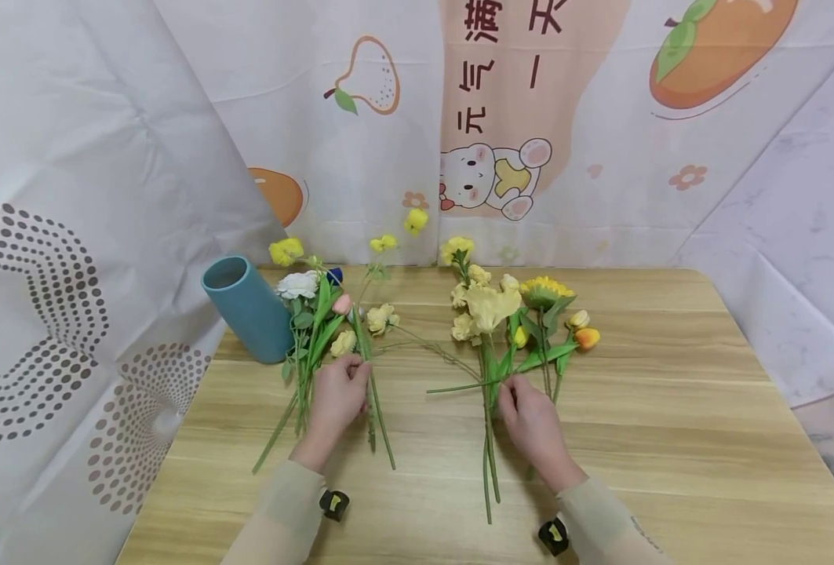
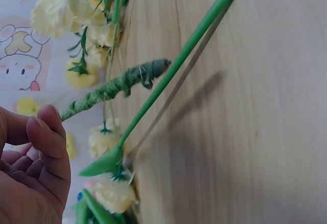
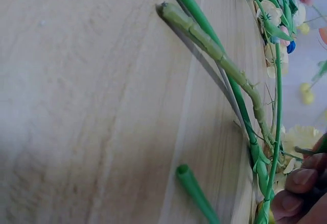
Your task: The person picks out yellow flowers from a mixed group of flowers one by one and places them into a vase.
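The left hand [image 1: 339,392] pinches a textured green stem [image 2: 110,90] between thumb and fingers; its lower end points toward the table. A smooth green stem [image 2: 173,71] with a leaf lies beside it. In the left wrist view the hand [image 2: 38,168] is at the lower left. At the right-hand bunch, the right hand [image 1: 537,424] has its fingers curled on a stem; which flower it belongs to is unclear. In the right wrist view, that hand [image 3: 301,188] shows at the lower right, near a thick knobbly stem [image 3: 219,55] and smooth green ones.
A teal vase [image 1: 250,314] leans at the table's back left, beside a white flower [image 1: 298,285] and leafy stems. Cream blossoms [image 1: 490,306], a sunflower [image 1: 545,292] and an orange tulip [image 1: 588,338] lie at the right-hand bunch. A printed curtain [image 1: 388,157] hangs behind the table [image 1: 671,439].
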`<action>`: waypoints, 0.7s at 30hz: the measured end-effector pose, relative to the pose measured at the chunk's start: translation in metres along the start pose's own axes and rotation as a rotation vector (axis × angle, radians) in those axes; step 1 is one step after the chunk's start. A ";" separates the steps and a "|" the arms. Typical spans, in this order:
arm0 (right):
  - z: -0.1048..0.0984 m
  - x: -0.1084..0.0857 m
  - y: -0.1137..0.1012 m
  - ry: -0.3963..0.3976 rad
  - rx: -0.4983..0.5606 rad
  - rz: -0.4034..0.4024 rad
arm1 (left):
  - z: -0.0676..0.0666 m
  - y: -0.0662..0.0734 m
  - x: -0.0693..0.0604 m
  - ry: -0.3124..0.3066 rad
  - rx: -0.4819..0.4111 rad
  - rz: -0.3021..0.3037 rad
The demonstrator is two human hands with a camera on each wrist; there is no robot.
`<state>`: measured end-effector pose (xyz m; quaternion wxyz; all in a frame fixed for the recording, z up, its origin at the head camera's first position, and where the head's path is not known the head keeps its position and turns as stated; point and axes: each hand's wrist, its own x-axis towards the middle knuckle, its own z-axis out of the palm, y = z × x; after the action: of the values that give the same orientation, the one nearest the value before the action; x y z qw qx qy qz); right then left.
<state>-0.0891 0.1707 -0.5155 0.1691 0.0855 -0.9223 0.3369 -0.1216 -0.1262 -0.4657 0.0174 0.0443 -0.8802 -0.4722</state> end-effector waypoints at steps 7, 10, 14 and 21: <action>-0.001 -0.001 -0.002 -0.159 -0.046 0.105 | -0.018 0.010 0.001 0.141 0.201 0.246; -0.001 -0.001 -0.003 -0.208 -0.067 0.110 | -0.030 0.016 0.003 0.180 0.286 0.327; -0.002 -0.001 -0.004 -0.237 -0.083 0.082 | -0.048 0.025 0.006 0.203 0.425 0.404; -0.013 0.001 0.004 -0.220 -0.078 0.057 | -0.076 0.050 0.012 0.191 0.660 0.484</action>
<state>-0.0877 0.1820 -0.5081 0.0602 0.0893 -0.9497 0.2940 -0.1312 -0.1632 -0.3820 0.1942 -0.1170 -0.9637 -0.1407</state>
